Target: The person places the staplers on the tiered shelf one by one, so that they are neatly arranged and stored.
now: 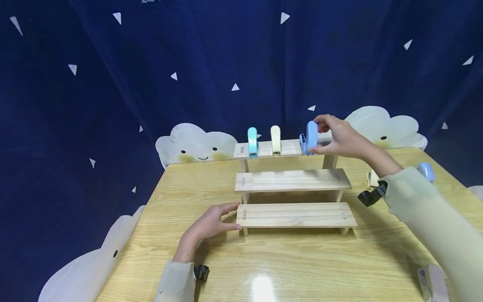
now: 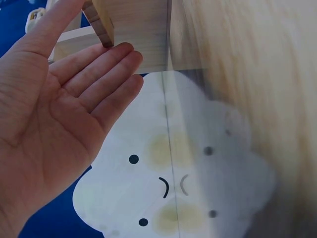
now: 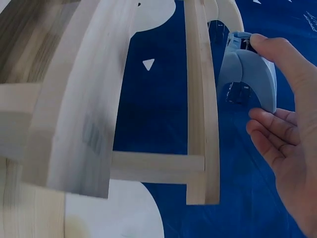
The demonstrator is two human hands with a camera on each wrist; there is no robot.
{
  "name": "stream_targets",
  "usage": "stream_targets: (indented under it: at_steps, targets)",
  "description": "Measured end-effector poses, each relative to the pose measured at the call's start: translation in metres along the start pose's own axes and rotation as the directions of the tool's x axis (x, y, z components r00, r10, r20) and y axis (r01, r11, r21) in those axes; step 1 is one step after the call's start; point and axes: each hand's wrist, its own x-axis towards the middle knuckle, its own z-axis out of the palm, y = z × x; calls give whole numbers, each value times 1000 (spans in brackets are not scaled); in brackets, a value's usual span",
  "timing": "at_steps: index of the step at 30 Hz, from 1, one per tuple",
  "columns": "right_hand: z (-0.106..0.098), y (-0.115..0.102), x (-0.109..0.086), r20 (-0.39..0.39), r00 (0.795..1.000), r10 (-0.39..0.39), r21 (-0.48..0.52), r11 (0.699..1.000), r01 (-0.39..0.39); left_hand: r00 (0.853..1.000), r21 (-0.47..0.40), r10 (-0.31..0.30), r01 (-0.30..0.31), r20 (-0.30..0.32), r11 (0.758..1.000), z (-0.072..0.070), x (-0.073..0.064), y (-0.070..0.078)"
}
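My right hand (image 1: 341, 138) pinches a blue stapler (image 1: 311, 136) between thumb and fingers at the right end of the top shelf. In the right wrist view the blue stapler (image 3: 250, 74) is tipped on its side relative to the camera, with the thumb on one end and fingertips at the other. A turquoise stapler (image 1: 253, 141) and a cream stapler (image 1: 276, 140) stand to its left on the same shelf. My left hand (image 1: 209, 222) has its thumb and fingers extended at the left end of the lowest shelf; its palm (image 2: 54, 124) holds nothing.
The wooden three-step rack (image 1: 294, 181) stands on a wood-grain table (image 1: 196, 184). To the right lie another blue stapler (image 1: 426, 171), a cream stapler (image 1: 372, 179) partly behind the right forearm, and a pale pink stapler (image 1: 434, 283). A dark blue curtain (image 1: 211, 50) hangs behind.
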Motion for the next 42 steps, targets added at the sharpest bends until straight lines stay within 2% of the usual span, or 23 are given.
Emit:
stream_targets:
  at_steps: [8, 17, 25, 33, 42]
  targets:
    - [6, -5, 8, 13, 1000, -27, -12, 1000, 27, 1000, 0, -1, 1, 1, 1000, 1, 1, 0]
    - [11, -9, 13, 66, 998, -9, -4, 1000, 9, 1000, 0, -7, 7, 6, 1000, 1, 0, 0]
    - [10, -10, 16, 64, 997, -31, -6, 999, 32, 1000, 16, 1, -2, 9, 1000, 0, -1, 2]
    - [9, -14, 19, 108, 994, -6, 5, 1000, 6, 1000, 17, 7, -7, 5, 1000, 1, -1, 3]
    - [9, -13, 20, 113, 994, -5, 2, 1000, 4, 1000, 23, 14, -14, 3, 1000, 1, 0, 3]
